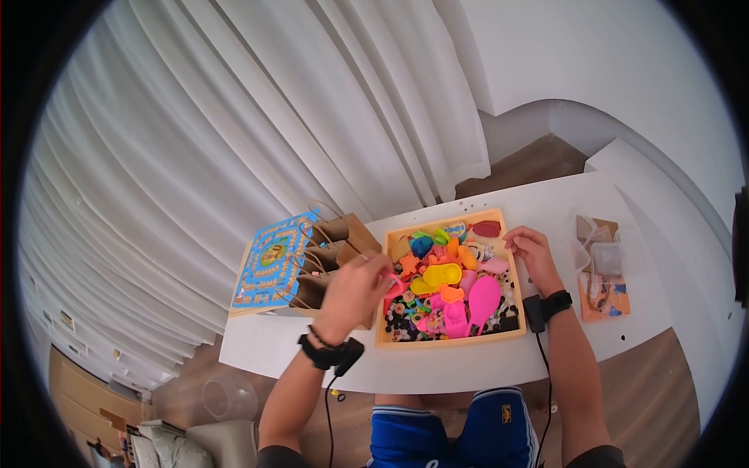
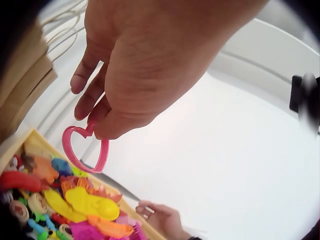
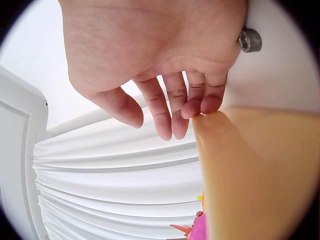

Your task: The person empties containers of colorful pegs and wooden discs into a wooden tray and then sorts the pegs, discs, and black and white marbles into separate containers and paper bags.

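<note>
Between the thumb and fingertips of my left hand (image 1: 349, 292) is a pink heart-shaped cookie cutter (image 2: 104, 156), held up over the left side of a wooden tray (image 1: 451, 341). Toys and small pieces fill that tray: a yellow mould (image 1: 442, 274), a pink paddle-shaped piece (image 1: 484, 298), an orange star-like piece (image 1: 408, 264) and a red oval piece (image 1: 487, 228). My right hand (image 1: 532, 253) is at the tray's right edge, fingers loosely bent. In the right wrist view, its last two fingertips touch the rim and its thumb stands apart.
Brown paper bags (image 1: 360, 232) with string handles stand left of the tray, beside a blue patterned board (image 1: 269, 253). To the right lie clear plastic boxes (image 1: 607, 260) and an orange packet (image 1: 612, 303). White curtains (image 1: 312, 101) hang behind the white table (image 1: 312, 359).
</note>
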A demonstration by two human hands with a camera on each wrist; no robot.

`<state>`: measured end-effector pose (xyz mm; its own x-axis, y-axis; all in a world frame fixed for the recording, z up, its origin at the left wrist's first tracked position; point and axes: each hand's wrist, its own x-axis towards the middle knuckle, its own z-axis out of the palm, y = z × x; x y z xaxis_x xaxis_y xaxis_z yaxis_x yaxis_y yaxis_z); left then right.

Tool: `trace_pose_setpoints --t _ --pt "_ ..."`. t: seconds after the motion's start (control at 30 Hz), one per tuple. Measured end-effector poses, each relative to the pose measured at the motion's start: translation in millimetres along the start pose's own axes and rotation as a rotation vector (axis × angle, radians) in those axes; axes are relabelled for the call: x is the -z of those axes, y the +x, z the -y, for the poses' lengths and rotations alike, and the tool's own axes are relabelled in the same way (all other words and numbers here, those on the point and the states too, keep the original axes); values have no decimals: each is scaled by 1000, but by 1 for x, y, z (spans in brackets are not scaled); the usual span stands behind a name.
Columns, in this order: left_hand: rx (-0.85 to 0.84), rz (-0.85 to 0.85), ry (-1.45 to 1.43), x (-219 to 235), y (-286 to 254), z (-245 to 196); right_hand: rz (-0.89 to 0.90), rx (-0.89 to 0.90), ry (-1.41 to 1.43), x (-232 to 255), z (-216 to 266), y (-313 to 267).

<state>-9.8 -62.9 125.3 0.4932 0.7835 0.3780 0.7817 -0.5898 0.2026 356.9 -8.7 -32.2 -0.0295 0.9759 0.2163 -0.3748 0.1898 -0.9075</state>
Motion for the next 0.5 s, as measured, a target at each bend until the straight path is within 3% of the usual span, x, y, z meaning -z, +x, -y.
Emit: trace_pose_setpoints --t 0.1,0.3,0.37,0.5 --pt "81 -110 -7 47 -9 3 -6 -11 4 -2 2 0" --pt "206 -152 82 79 -31 35 10 16 -10 2 -4 2" --pt "19 -128 178 76 -33 37 12 17 -20 1 -3 2" --pt "-131 -212 197 62 -33 0 4 20 -39 0 -1 -1"
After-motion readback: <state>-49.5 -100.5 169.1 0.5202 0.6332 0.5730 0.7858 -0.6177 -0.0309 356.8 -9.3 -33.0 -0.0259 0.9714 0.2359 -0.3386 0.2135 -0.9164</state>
